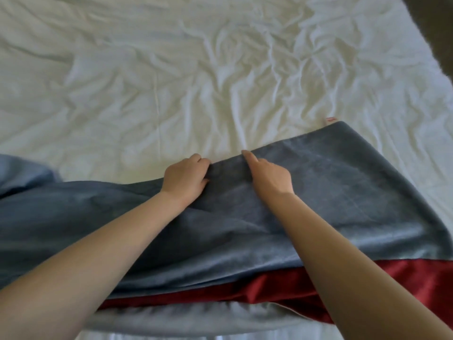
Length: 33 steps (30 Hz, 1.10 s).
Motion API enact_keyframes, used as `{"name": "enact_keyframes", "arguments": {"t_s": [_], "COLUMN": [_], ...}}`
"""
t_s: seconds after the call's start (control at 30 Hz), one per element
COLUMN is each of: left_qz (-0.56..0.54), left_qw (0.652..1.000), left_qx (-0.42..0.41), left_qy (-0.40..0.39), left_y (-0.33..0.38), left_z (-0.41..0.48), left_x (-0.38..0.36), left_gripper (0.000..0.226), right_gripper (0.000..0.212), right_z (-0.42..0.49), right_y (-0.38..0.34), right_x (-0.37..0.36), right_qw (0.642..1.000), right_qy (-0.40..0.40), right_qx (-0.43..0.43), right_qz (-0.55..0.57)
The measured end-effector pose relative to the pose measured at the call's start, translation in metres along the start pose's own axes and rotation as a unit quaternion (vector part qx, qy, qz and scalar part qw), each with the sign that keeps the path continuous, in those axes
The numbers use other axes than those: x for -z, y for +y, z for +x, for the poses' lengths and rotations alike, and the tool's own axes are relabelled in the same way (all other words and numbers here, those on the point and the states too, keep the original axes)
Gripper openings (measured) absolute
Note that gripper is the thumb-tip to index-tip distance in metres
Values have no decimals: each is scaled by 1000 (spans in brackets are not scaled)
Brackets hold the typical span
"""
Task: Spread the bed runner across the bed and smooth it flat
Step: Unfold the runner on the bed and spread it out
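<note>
A grey-blue velvet bed runner (331,192) lies across the near part of the bed, with a dark red underside (282,288) showing along its near edge. Its far edge runs from the left side up to a corner at the right. My left hand (185,177) is curled around a fold at the runner's far edge, fingers pinching the cloth. My right hand (267,175) rests on the runner beside it, its forefinger stretched out to the far edge and the other fingers tucked into the cloth. The runner is creased between my forearms.
The white bed sheet (196,69) beyond the runner is heavily wrinkled. A small white tag with red marks (329,120) peeks out at the runner's far right corner. Dark floor (434,25) shows past the bed's right edge. The runner bunches up at the far left (22,173).
</note>
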<state>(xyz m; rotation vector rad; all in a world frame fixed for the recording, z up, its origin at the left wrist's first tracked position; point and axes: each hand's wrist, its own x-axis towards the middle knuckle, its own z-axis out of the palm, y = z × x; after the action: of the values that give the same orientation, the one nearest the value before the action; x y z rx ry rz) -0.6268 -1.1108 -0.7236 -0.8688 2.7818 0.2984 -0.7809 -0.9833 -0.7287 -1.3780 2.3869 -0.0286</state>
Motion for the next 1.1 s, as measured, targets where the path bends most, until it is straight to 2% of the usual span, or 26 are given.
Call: {"name": "enact_keyframes", "arguments": {"t_s": [0.17,0.23,0.4,0.53,0.63,0.73,0.87,0.97,1.1], "left_qz": [-76,-76,-77,-46,-20,-33,-109,-147,-173], "left_qw": [995,996,996,997,998,998,988,982,978], "left_qx": [32,22,19,-10,-14,2,-12,-50,-103], "left_qy": [-51,-50,34,69,63,59,112,109,61], "left_y": [-19,-21,-26,-28,-29,-26,-6,18,58], "left_z": [12,25,66,89,93,80,39,-9,-78], "left_x": [6,14,43,56,51,39,28,16,-4], "left_gripper": [11,10,11,11,11,16,15,22,19], "right_gripper": [24,25,22,20,24,41,55,47,30], "right_z": [28,38,62,75,74,58,12,-34,-94], "right_y": [-17,-16,-10,-9,-13,-17,-8,3,18], "right_x": [9,18,44,53,51,44,34,29,12], "right_qw": [997,996,992,986,990,994,997,999,994], "right_qy": [-18,-20,73,116,86,27,41,34,-69], "right_qx": [-8,-26,-83,-113,-114,-86,-51,10,49], "right_qz": [-70,-88,-53,-30,-2,57,42,13,-68]}}
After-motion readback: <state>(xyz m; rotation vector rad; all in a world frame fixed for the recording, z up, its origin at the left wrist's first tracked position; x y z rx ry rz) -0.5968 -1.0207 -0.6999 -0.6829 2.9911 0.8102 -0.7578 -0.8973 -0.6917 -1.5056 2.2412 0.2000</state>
